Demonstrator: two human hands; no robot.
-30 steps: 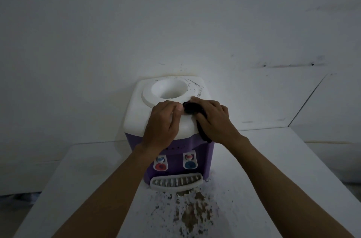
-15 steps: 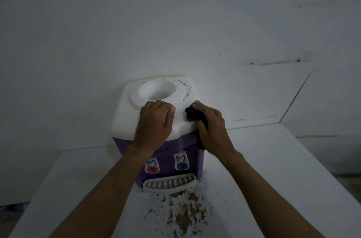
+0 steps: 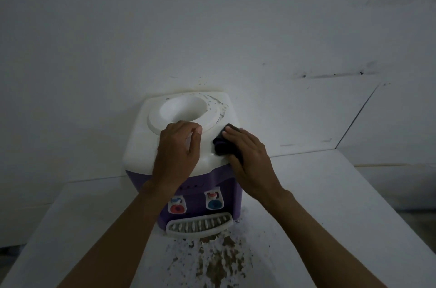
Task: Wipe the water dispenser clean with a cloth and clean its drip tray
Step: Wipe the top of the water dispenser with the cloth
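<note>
Now the right hand, pressing the dark cloth, has slid outward across the dispenser top; left hand braces, loosely curled.

The one head-worn camera is looking forward and down from close above the water dispenser on the white table, facing the bare wall, though the dim light is perhaps hiding finer detail.

Dim room; scuffed white wall; white table, brown patches of worn surface.
</note>
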